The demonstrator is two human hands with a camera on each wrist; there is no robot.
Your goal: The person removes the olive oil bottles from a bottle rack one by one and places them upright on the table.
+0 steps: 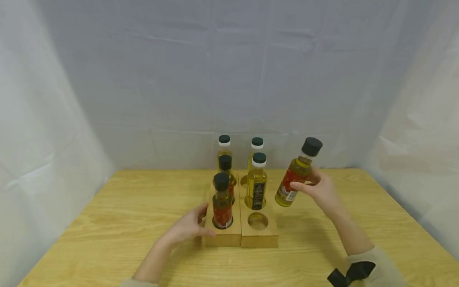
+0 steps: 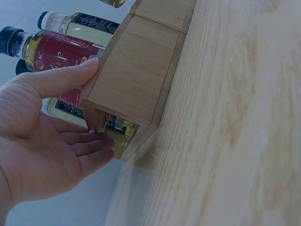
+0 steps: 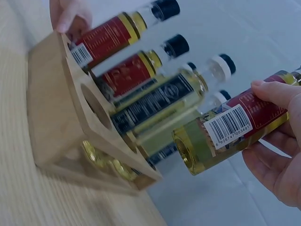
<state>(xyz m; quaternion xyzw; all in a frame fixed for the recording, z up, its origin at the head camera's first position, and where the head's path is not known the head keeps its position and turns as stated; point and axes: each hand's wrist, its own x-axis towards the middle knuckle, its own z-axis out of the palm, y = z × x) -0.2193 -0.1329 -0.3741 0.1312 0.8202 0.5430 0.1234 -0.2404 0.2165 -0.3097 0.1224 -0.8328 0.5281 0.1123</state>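
Note:
A wooden rack of two blocks stands mid-table with five small oil bottles upright in its holes. The front right hole is empty. My right hand grips a sixth bottle, red-labelled with a black cap, tilted in the air just right of the rack. In the right wrist view this held bottle lies in my right hand, next to the rack. My left hand rests against the rack's left front side. Its thumb lies on the top edge, with relaxed fingers along the wall.
The light wooden table is ringed by white fabric walls at the back and both sides. A red-labelled bottle stands in the front left hole beside my left thumb. A black strap sits on my right wrist.

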